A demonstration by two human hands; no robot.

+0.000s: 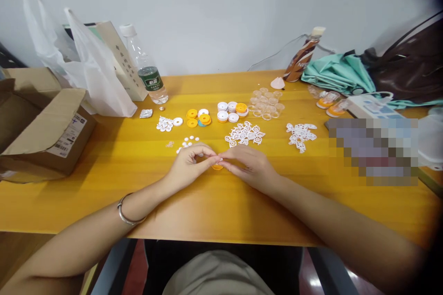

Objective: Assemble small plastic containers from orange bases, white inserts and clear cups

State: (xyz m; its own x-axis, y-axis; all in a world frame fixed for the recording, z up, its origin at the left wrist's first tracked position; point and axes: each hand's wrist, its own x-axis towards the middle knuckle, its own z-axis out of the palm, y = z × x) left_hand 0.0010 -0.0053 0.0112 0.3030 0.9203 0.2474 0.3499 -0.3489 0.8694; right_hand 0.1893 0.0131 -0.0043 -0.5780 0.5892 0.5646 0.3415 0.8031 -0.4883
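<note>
My left hand (194, 162) and my right hand (249, 166) meet at the fingertips near the middle of the table, both closed in a pinch. Between them shows a sliver of a small white part (220, 160), mostly hidden by the fingers. Just under the fingertips is an orange disc (217, 167); whether a finger touches it I cannot tell. Beyond my left hand are small white round pieces (185, 144) and tiny clear rings (169, 144). White openwork pieces (244, 134) form a pile beyond my right hand.
Farther back are orange and white discs (192, 114), stacked round parts (223, 115), clear cups (266, 103) and white caps (164, 124). More white cutouts (302, 135) lie rightward. A cardboard box (44, 133) and water bottle (150, 78) stand left; a drink bottle (300, 62) leans back right.
</note>
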